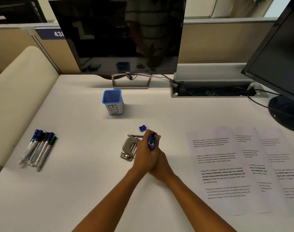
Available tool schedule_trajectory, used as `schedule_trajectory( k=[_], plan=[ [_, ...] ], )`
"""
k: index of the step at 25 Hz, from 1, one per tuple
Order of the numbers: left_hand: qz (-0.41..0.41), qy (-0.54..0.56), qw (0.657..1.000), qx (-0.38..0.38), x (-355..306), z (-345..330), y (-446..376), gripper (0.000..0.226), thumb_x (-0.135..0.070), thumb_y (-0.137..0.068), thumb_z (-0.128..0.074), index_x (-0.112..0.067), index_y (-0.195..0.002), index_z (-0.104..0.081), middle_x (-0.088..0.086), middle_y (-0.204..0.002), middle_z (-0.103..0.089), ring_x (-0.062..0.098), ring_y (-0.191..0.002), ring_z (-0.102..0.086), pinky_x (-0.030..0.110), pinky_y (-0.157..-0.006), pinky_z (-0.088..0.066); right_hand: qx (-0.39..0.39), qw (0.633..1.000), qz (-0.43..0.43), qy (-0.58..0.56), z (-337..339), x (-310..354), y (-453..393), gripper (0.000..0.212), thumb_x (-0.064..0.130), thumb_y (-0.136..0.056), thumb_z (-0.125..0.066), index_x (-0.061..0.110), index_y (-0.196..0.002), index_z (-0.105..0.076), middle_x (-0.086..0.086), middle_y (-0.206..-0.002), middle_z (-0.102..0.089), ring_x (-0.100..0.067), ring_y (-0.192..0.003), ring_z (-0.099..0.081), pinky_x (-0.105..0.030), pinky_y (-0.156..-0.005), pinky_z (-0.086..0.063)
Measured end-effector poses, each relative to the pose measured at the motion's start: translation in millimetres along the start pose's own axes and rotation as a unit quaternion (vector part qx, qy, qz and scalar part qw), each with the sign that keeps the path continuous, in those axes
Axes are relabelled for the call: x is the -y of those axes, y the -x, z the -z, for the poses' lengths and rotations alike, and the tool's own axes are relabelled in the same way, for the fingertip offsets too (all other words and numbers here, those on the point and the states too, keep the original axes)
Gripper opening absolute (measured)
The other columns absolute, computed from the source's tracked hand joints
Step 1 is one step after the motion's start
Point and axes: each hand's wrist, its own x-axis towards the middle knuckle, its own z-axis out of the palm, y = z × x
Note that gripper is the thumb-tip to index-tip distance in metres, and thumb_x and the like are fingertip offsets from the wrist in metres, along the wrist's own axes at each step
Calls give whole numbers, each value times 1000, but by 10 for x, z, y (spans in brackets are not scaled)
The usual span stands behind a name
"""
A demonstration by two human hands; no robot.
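Left hand (143,156): curled round the pens from the left and gripping them. The forearm comes in over the near edge of the desk.
Right hand (160,162): pressed against the left hand, with fingers wrapped round the same pens from the right. It is partly hidden behind the left hand.
Pens (151,141): a bundle with blue, green and purple ends, clasped between both hands above the middle of the desk. The ends point toward the far edge. The bundle is blurred, so the count cannot be told.
Desk (86,190): white top that carries all items listed below.
Punch (128,149): metal, lying flat just left of the left hand. Its right side is hidden by that hand.
White pen (134,135): lying flat just beyond the punch. Its right end is hidden behind the hands.
Sharpener (142,128): blue, just beyond the hands on the far-edge side.
Bin (113,102): blue mesh cup labelled "BIN", standing upright toward the far edge, in front of the monitor stand and well apart from the hands.
Markers (39,148): a group lying side by side near the left edge, caps toward the far edge.
Sheets (226,164): printed pages, overlapping, near the right edge.
Monitor (126,36): dark screen at the far edge.
Second monitor (280,56): dark screen at the far right corner.
Cable tray (209,91): open, at the far edge between the two monitors.
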Motion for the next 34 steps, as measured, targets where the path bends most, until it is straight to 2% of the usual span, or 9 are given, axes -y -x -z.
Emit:
schedule_trajectory(
  k=[4, 9, 12, 14, 17, 22, 26, 30, 34],
  plan=[
    [0, -203, 975, 86, -45, 207, -623, 16, -28, -90, -67, -35, -99, -55, -6, -76, -63, 9, -62, -58, 22, -56, -47, -35, 999, -17, 11, 86, 168, 47, 69, 40, -70, -82, 40, -127, -43, 20, -128, -52, 0, -117, -53, -9, -95, -44],
    [29, -521, 815, 250, 191, 237, -881, 23, -26, -93, -60, -20, -115, -62, 7, -106, -69, 27, -90, -65, 35, -76, -52, -105, 994, 2, 0, 72, 181, 85, 61, 33, -72, -83, 27, -123, -49, 15, -120, -57, -8, -108, -59, -14, -89, -49],
    [-13, -565, 784, 259, 273, 177, -889, 19, -26, -95, -55, -18, -111, -63, 8, -105, -69, 28, -89, -66, 33, -70, -46, -114, 993, -6, 3, 80, 174, 98, 56, 35, -75, -80, 28, -121, -49, 14, -119, -57, -9, -107, -59, -15, -88, -50],
    [-52, -561, 792, 237, 260, 172, -899, 19, -30, -95, -55, -18, -108, -62, 7, -102, -69, 28, -86, -66, 33, -68, -45, -127, 992, -3, -4, 81, 159, 95, 55, 34, -76, -79, 27, -121, -50, 13, -118, -58, -9, -106, -59, -13, -88, -49],
    [-97, -479, 855, 174, 169, 251, -894, 21, -36, -92, -60, -19, -105, -60, 2, -98, -67, 25, -78, -64, 33, -65, -48, -139, 990, -5, 4, 81, 161, 91, 54, 35, -76, -79, 28, -121, -50, 13, -118, -59, -7, -105, -59, -11, -87, -48],
    [-3, -204, 978, -41, 98, 641, -924, 20, -21, -83, -74, -12, -96, -61, 1, -83, -63, 22, -72, -60, 33, -63, -53, -131, 991, 3, -6, 73, 135, 86, 51, 33, -76, -79, 29, -118, -50, 15, -116, -59, -10, -103, -61, -15, -85, -51],
    [66, -32, 987, -146, 320, 1018, -854, 18, -21, -91, -69, -18, -105, -59, -6, -92, -66, 2, -73, -64, 12, -65, -50, -122, 992, 15, -1, 64, 111, 82, 48, 30, -77, -79, 30, -116, -51, 16, -114, -59, -11, -103, -60, -14, -85, -49],
    [50, 23, 979, -195, 501, 1261, -743, 22, -30, -87, -74, -20, -86, -54, -2, -73, -61, 11, -61, -61, 16, -62, -52, -118, 993, 26, 3, 51, 105, 78, 45, 26, -77, -79, 27, -113, -52, 12, -111, -60, -11, -100, -61, -13, -84, -47],
    [77, 41, 970, -225, 703, 1219, -573, 27, -27, -84, -78, -28, -77, -52, 6, -73, -58, 16, -64, -57, 22, -61, -52, -111, 993, 28, 11, 58, 111, 77, 42, 22, -77, -79, 25, -110, -54, 10, -109, -60, -11, -98, -61, -15, -83, -48]
  ],
)
